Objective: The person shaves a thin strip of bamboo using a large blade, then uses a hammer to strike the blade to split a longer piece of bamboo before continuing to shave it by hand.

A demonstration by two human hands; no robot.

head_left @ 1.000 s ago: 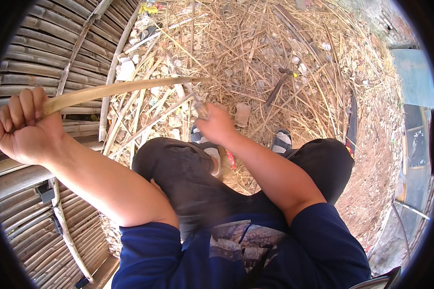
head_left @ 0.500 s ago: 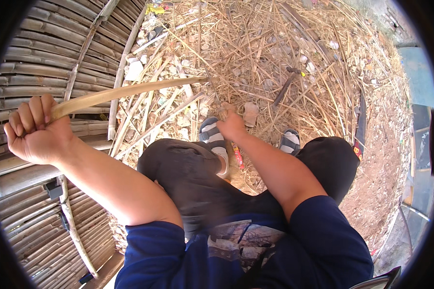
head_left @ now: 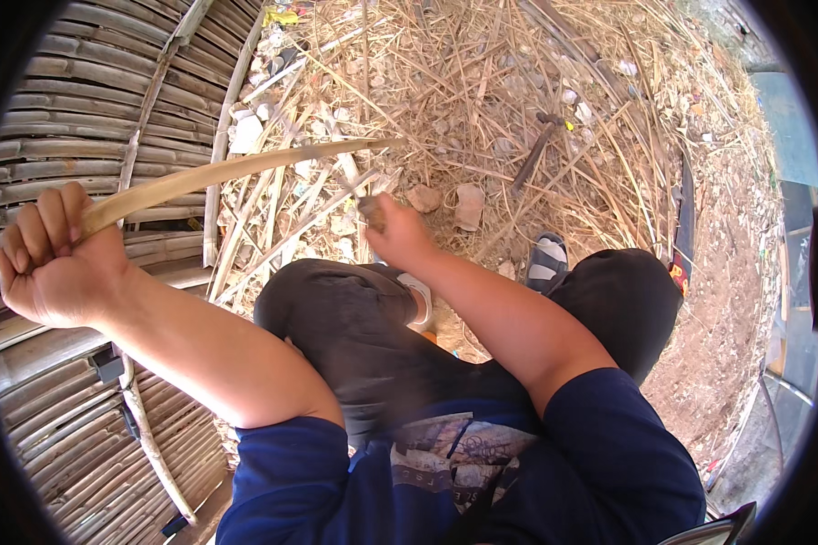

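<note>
My left hand (head_left: 64, 259), raised at the left, is closed around one end of a long, pale bamboo strip (head_left: 218, 173). The strip arches to the right, and its thinner far end hangs over the littered ground. My right hand (head_left: 395, 232) is closed on the handle of a knife (head_left: 368, 207), just below the strip. Motion smears the knife's thin blade, which points up and left toward the strip; whether it touches the strip I cannot tell.
A bamboo slat wall (head_left: 73, 118) stands close on the left. Bamboo scraps and straw (head_left: 482, 82) cover the ground ahead. A dark hammer-like tool (head_left: 536, 154) lies there. Farther right is a long dark blade-like tool (head_left: 683, 218) with a red and yellow end. My sandalled foot (head_left: 547, 259) is near.
My right hand has moved left and slightly up with the knife, off the spot over my left foot. My left hand and the strip have shifted slightly left.
</note>
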